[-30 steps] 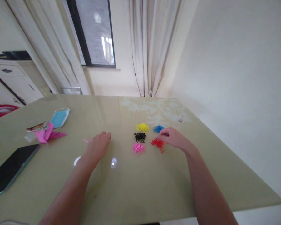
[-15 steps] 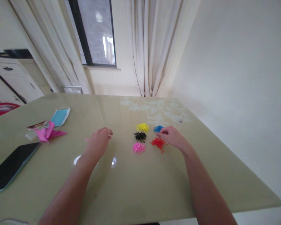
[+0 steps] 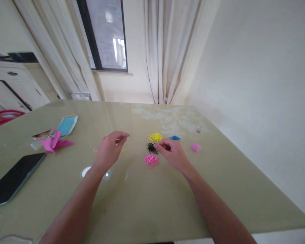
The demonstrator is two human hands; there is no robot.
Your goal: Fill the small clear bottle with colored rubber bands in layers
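Note:
My left hand (image 3: pixel 111 147) is over the table left of the piles, fingers stretched forward and thumb a little apart; no held thing shows. Below its fingertips is a thin yellow band (image 3: pixel 124 150), and a small pink band (image 3: pixel 95 149) lies by the wrist. My right hand (image 3: pixel 171 152) pinches at the black bands (image 3: pixel 150 148), fingertips together; what they grip is too small to make out. Around it lie piles of yellow bands (image 3: pixel 155 137), pink bands (image 3: pixel 151 159) and blue bands (image 3: pixel 175 138). The red pile is hidden behind my right hand.
A pink ball (image 3: pixel 195 147) sits to the right, with a small clear item (image 3: pixel 198 130) behind it. At left are a phone (image 3: pixel 16 178), a pink folded paper shape (image 3: pixel 54 142) and a blue face mask (image 3: pixel 67 125). A wall borders the table's (image 3: pixel 147 203) right side.
My right hand has moved left from the red and blue piles to the black one, uncovering the pink ball. My left hand's fingers have stretched forward; a yellow band now shows below them.

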